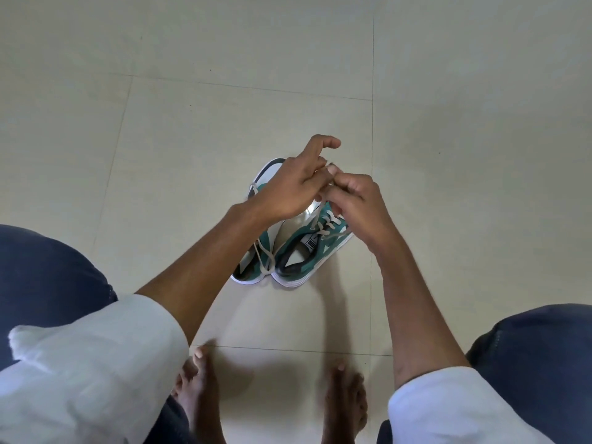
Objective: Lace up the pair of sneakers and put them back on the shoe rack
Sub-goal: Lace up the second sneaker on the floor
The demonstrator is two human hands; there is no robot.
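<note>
Two green-and-white sneakers stand side by side on the tiled floor, heels toward me. The right sneaker (307, 251) has its white lace (323, 230) crossed through the eyelets. Above its front, my left hand (294, 184) and my right hand (355, 200) meet, both pinching the lace ends between fingertips. The left sneaker (256, 261) lies mostly under my left forearm, with a loose white lace (266, 254) draped over its heel. The shoe rack is out of sight.
Pale floor tiles (224, 123) spread all around the shoes. My bare feet (198, 379) stand just behind the sneakers, and my knees in dark trousers (48, 267) flank the view left and right.
</note>
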